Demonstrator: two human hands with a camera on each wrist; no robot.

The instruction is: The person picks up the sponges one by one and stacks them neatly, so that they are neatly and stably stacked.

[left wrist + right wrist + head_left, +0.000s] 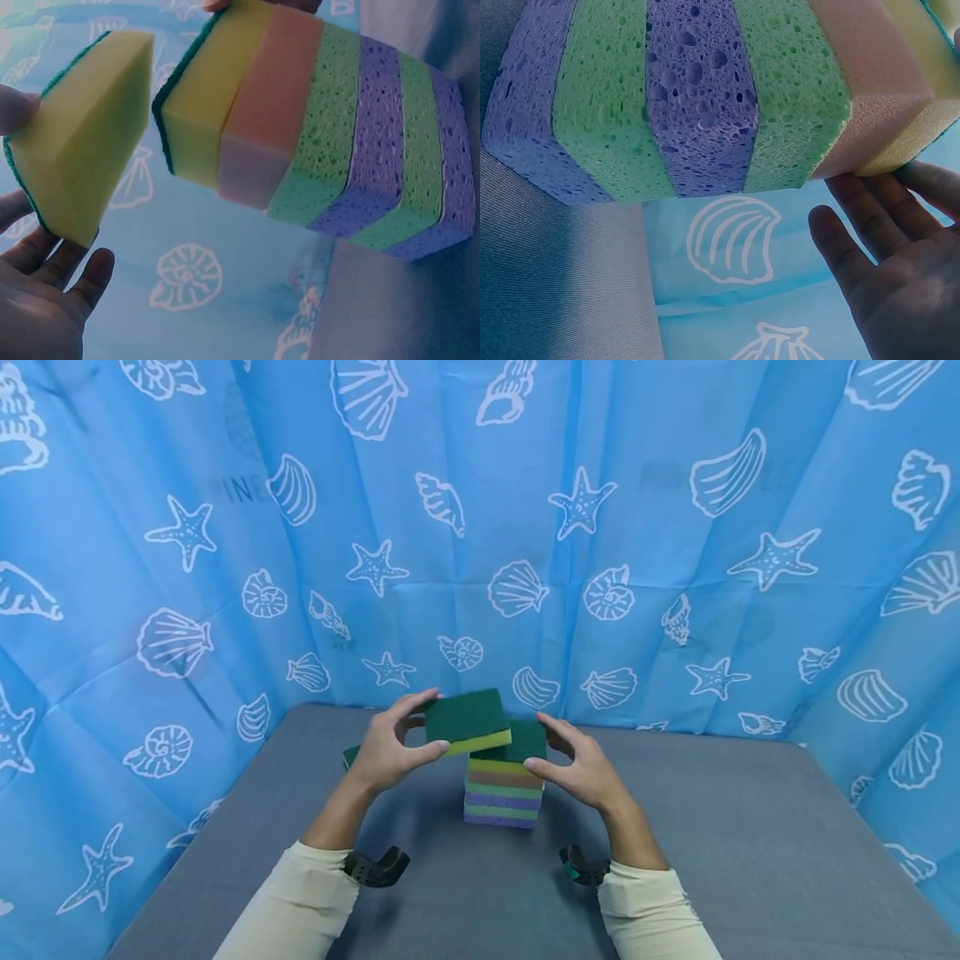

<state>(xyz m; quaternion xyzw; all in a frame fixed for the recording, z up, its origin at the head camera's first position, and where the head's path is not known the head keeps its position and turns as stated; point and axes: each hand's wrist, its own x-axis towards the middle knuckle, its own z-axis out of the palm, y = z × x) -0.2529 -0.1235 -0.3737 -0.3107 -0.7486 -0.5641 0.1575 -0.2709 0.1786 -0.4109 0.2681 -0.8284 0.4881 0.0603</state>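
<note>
— Two hands at work, seen from the head: our left hand pinches a green-topped yellow sponge between thumb and fingers, holding it tilted just above and to the left of the sponge stack. Our right hand rests its straight fingers against the stack's right side, steadying it on the grey counter.

— So we judge the step to be adding that sponge on top?

— We think so. The next move would call for sliding it rightward from the grip, levelling it, and lowering it square onto the stack's green top.

— And from the left wrist?

— The held sponge shows a smooth, fine yellow foam block with a thin dark green scouring layer, just apart from the stack. The stack runs yellow, peach, then green and purple slabs.

— The right wrist?

— Coarse, open pores on the green and purple layers of the stack; the peach one looks finer. Our right hand's fingers lie relaxed, touching its lower edge. Behind hangs a blue shell-printed curtain.
</note>
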